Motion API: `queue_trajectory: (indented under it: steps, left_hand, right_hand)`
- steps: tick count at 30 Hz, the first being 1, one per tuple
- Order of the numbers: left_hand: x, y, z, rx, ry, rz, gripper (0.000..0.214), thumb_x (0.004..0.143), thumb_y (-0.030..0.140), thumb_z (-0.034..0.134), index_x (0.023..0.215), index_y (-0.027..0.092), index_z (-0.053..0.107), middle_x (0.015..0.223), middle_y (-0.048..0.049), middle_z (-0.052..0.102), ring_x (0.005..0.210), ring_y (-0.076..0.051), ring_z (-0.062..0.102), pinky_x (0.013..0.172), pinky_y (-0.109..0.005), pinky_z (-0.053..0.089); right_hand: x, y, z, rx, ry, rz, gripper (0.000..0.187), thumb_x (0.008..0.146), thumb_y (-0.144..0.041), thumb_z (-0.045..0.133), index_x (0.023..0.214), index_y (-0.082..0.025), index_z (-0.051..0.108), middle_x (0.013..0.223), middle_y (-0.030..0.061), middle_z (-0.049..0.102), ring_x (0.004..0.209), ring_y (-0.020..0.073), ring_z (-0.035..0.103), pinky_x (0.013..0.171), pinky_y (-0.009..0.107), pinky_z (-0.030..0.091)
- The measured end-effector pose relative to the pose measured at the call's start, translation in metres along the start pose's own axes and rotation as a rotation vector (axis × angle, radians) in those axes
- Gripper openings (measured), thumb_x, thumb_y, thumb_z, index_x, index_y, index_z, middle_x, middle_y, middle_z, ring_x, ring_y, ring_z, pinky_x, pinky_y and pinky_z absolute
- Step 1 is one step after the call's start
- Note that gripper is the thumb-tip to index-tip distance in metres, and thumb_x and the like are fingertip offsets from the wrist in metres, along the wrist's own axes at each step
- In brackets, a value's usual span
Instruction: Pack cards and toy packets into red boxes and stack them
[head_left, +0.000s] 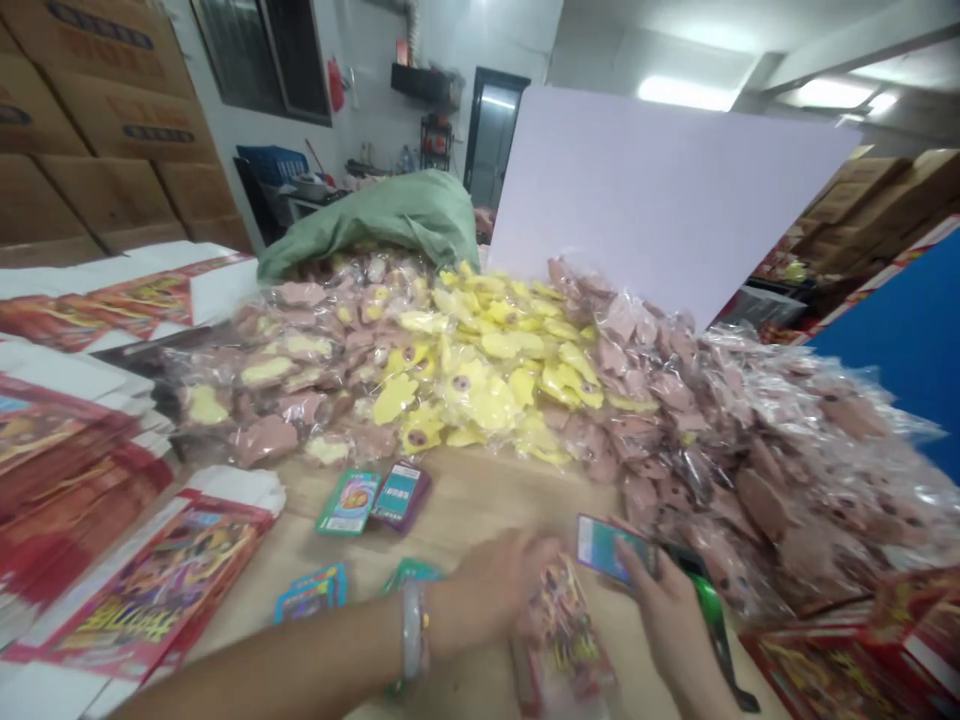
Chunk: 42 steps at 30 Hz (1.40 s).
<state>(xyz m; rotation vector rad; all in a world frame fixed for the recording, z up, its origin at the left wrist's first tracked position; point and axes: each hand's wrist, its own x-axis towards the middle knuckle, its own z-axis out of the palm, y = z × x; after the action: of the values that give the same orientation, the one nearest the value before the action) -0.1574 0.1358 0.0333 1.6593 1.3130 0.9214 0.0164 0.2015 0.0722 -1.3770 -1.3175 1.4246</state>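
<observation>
My left hand (pixel 499 585), with a pale bangle on the wrist, reaches across the wooden table (pixel 465 500) and rests on a clear printed packet (pixel 562 630); its fingers are blurred by motion. My right hand (pixel 664 615) pinches a small teal card (pixel 606 548) by its right edge, just above that packet. A big heap of bagged pink toys (pixel 735 450) and yellow toys (pixel 487 370) fills the far side of the table, beyond both hands.
Small cards (pixel 375 497) lie loose on the wood near the hands. Flat red printed cartons (pixel 150 590) are stacked at the left and at the lower right. A green sack (pixel 382 220), a white board (pixel 652 190) and stacked cardboard boxes (pixel 97 110) stand behind.
</observation>
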Motion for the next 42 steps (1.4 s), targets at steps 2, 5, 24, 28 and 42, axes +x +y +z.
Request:
queue_trajectory:
  steps: [2,5,24,28,42]
  left_hand:
    - [0.016,0.002,0.006,0.165,-0.292,0.175,0.057,0.056,0.021,0.071,0.109,0.034,0.057,0.125,-0.0019,0.050,0.119,-0.029,0.039,0.098,-0.043,0.028]
    - [0.047,-0.002,0.024,0.301,-0.586,0.189,0.049,0.056,0.029,0.070,0.101,0.044,0.060,0.114,0.0036,0.057,0.117,-0.030,0.043,0.091,-0.048,0.034]
    - [-0.004,-0.007,-0.116,0.313,0.200,-0.178,0.108,0.048,0.053,0.073,0.137,0.022,0.018,0.121,-0.0124,0.040,0.111,-0.032,0.039,0.092,-0.042,0.035]
    - [0.014,0.012,-0.106,0.497,0.381,-0.093,0.105,0.048,0.049,0.074,0.135,0.023,0.021,0.117,-0.0113,0.040,0.109,-0.032,0.037,0.092,-0.045,0.033]
    - [-0.009,0.093,-0.006,0.864,0.351,0.221,0.089,0.063,0.047,0.064,0.137,0.023,0.021,0.125,-0.0152,0.030,0.117,-0.037,0.027,0.099,-0.053,0.018]
  right_hand:
    - [0.022,-0.010,0.001,-0.066,0.033,-0.126,0.036,0.059,-0.045,0.070,0.078,-0.015,0.064,0.075,0.0027,0.067,0.077,0.0228,0.060,0.075,0.034,0.047]
    - [0.054,-0.028,0.029,0.030,-0.107,-0.174,0.032,0.067,-0.043,0.065,0.085,-0.017,0.061,0.081,0.0030,0.068,0.077,0.0215,0.061,0.076,0.034,0.047]
    - [0.144,-0.143,0.156,-0.974,-0.193,-0.634,0.014,0.075,-0.025,0.057,0.073,-0.014,0.065,0.078,0.0062,0.065,0.081,0.0208,0.059,0.071,0.031,0.044]
    - [0.089,-0.138,0.056,-0.362,-0.137,-0.451,0.026,0.073,-0.041,0.057,0.079,-0.016,0.062,0.075,0.0035,0.065,0.067,0.0172,0.059,0.063,0.029,0.046]
    - [-0.043,-0.083,-0.041,-0.522,-0.271,-0.512,0.025,0.081,-0.039,0.047,0.087,-0.018,0.059,0.082,0.0035,0.063,0.075,0.0176,0.057,0.067,0.028,0.047]
